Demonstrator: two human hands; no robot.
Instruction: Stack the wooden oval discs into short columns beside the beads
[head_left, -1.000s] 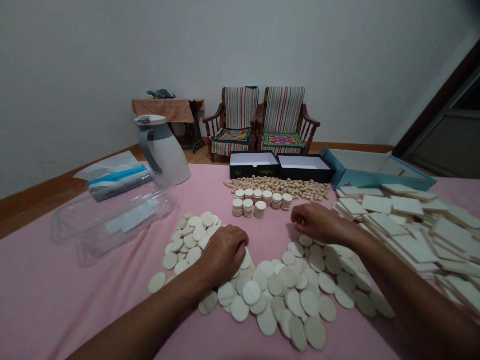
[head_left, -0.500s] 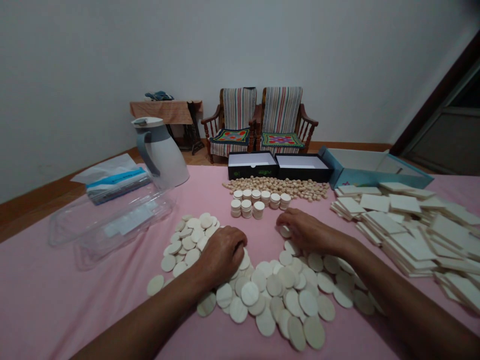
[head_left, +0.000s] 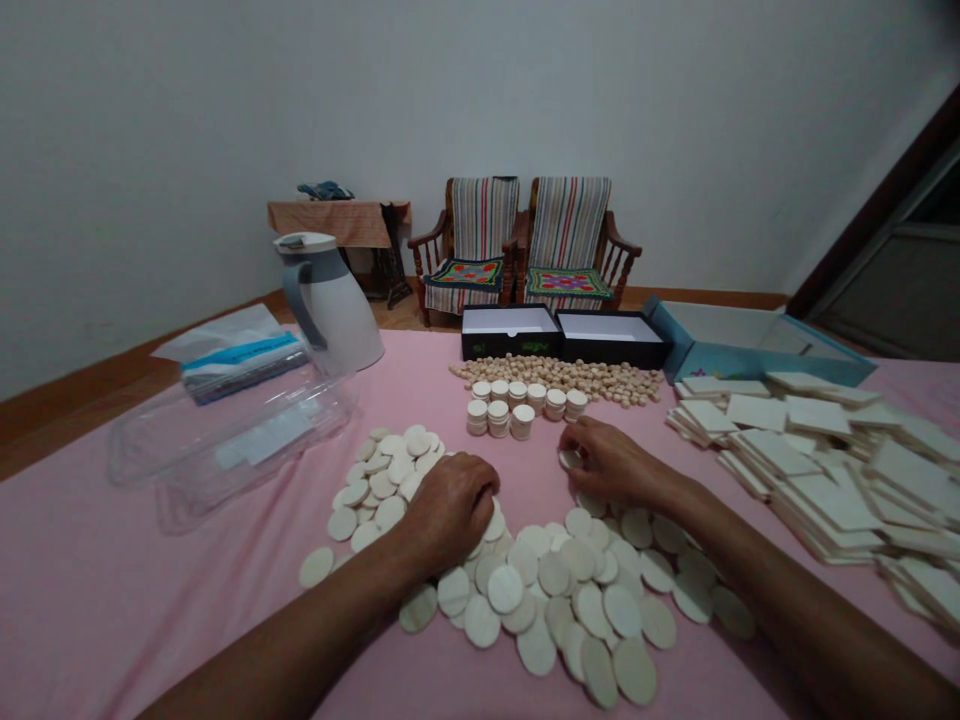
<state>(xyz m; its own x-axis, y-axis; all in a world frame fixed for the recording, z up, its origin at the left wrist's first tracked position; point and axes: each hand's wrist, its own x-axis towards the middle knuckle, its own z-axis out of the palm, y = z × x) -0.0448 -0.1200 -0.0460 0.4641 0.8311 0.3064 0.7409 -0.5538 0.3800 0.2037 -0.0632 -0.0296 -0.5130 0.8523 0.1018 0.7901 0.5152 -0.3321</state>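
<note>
Head view, looking down over a pink cloth (head_left: 187,610). Hands apart, a short gap between them. Left hand (head_left: 450,512) lies knuckles up and curled on a spread of wooden discs (head_left: 555,590), which runs in an arc to either side of it; whether it grips any disc cannot be told, the fingers hide that. Right hand (head_left: 619,465) has one disc (head_left: 570,459) pinched at its fingertips, just beyond the spread's far edge. Ahead of the hands stand short disc stacks (head_left: 499,410), and behind them lies a band of small wooden pellets (head_left: 555,376), then two open black boxes (head_left: 510,333) side by side. To the right, square wooden tiles (head_left: 795,450) lie in layered heaps, a blue box (head_left: 750,358) behind them. To the left sit a clear plastic tub (head_left: 232,440), a packet (head_left: 240,368) and a white jug (head_left: 334,310). Two striped armchairs (head_left: 484,225) and a small table (head_left: 337,218) stand against the far wall.
</note>
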